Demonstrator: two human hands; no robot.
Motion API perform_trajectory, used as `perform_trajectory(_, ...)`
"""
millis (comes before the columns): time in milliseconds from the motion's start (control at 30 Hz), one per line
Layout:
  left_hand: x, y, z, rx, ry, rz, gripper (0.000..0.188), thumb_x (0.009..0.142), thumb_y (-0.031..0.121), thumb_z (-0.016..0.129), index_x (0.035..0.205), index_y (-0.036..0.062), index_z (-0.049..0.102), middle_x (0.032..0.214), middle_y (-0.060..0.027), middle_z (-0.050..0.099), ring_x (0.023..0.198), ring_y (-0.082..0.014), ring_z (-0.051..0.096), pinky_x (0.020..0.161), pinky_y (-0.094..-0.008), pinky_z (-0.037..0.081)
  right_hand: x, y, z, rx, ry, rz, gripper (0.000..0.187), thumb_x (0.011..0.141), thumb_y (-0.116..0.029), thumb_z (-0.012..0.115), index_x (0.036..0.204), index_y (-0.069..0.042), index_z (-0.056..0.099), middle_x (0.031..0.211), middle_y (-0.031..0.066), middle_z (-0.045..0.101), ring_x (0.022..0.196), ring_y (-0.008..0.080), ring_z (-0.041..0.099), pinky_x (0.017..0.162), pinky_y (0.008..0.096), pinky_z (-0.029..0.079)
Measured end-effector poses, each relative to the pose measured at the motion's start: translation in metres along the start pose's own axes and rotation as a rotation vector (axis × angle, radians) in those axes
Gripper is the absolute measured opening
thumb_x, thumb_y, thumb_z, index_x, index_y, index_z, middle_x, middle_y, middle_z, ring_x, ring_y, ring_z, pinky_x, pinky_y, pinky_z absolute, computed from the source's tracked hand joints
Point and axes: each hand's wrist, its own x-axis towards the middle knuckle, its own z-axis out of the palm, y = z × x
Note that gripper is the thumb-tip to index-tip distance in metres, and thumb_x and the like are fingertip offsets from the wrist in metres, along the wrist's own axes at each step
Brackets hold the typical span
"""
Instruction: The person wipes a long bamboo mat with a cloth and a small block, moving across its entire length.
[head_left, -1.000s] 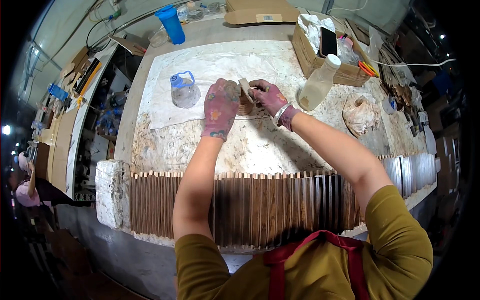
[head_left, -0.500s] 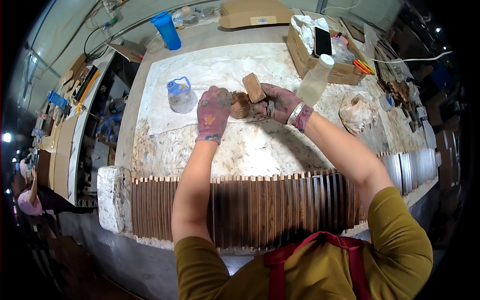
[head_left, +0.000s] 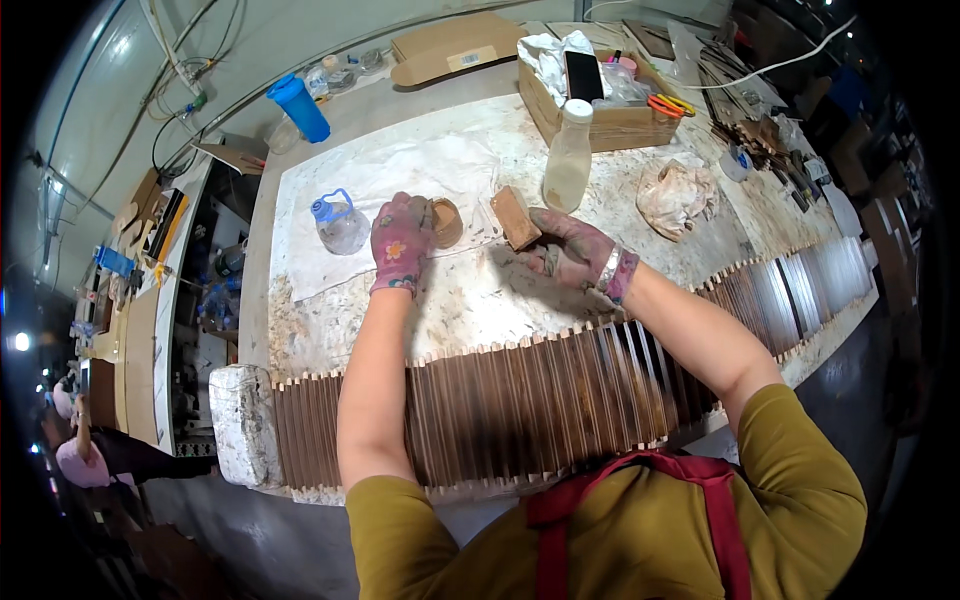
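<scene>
Both my hands wear stained pink flowered gloves. My left hand [head_left: 400, 242] is closed around the side of a small round jar [head_left: 447, 222] with brown stuff in it, tilted so that its mouth shows. In my right hand [head_left: 578, 252] is a brown rectangular block [head_left: 515, 217], gripped near its lower end and held up, apart from the jar. Along the near edge of the table, under my forearms, lies a long row of dark brown wooden strips [head_left: 500, 410] with pale ends.
A clear bottle with a blue handle [head_left: 341, 232], a cloudy bottle [head_left: 567, 165], a crumpled bag [head_left: 676, 198] and a blue cup [head_left: 300, 110] stand around. Behind is a wooden box [head_left: 612, 132] with a phone and scissors. A whitish block [head_left: 243, 425] ends the row. Another person [head_left: 85, 460] is far left.
My right hand with the brown block has drawn away from the jar, rightward and a little nearer me. The jar, still in my left hand, now shows its mouth. The whole view has shifted.
</scene>
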Motion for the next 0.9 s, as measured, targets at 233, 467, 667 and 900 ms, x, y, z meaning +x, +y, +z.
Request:
perform_trajectory(233, -0.001, -0.007, -0.004, -0.046, 0.091, -0.005, 0.017, 0.078, 0.02, 0.068, 0.093, 0.0124, 0.067, 0.099, -0.0097, 0.061, 0.094, -0.0307, 0.059, 0.083, -0.0417, 0.049, 0.044, 0.0, 0.02, -0.626, 0.185, -0.154, 0.04, 0.094, -0.023, 0.067, 0.128, -0.004, 0.055, 0.105, 0.0088, 0.065, 0.087, 0.0165, 0.065, 0.07, 0.0302, 0.057)
perform_trajectory(467, 0.001, -0.01, -0.006, -0.181, 0.178, 0.009, 0.016, 0.089, 0.023, 0.06, 0.095, 0.012, 0.069, 0.098, -0.009, 0.062, 0.093, -0.0306, 0.059, 0.081, -0.041, 0.047, 0.105, 0.012, 0.023, -1.089, 0.167, -0.381, 0.036, 0.091, -0.019, 0.066, 0.12, 0.002, 0.062, 0.095, 0.0106, 0.07, 0.078, 0.0145, 0.063, 0.069, 0.0293, 0.052)
perform_trajectory(667, 0.007, -0.015, -0.003, -0.207, 0.238, 0.006, 0.014, 0.083, 0.015, 0.06, 0.094, 0.0096, 0.067, 0.096, -0.0109, 0.061, 0.095, -0.031, 0.059, 0.083, -0.0402, 0.048, 0.121, 0.023, 0.041, -1.156, 0.223, -0.392, 0.034, 0.09, -0.016, 0.066, 0.119, 0.001, 0.063, 0.101, 0.0137, 0.07, 0.092, 0.0186, 0.065, 0.082, 0.0306, 0.052)
perform_trajectory(900, 0.003, -0.02, 0.005, -0.276, 0.134, -0.091, 0.017, 0.087, 0.019, 0.06, 0.099, 0.0092, 0.068, 0.103, -0.0102, 0.063, 0.098, -0.0314, 0.06, 0.084, -0.0401, 0.049, 0.129, 0.027, 0.048, -1.133, 0.229, -0.408, 0.034, 0.09, -0.016, 0.066, 0.119, 0.001, 0.063, 0.104, 0.0135, 0.07, 0.093, 0.0196, 0.066, 0.084, 0.0304, 0.051)
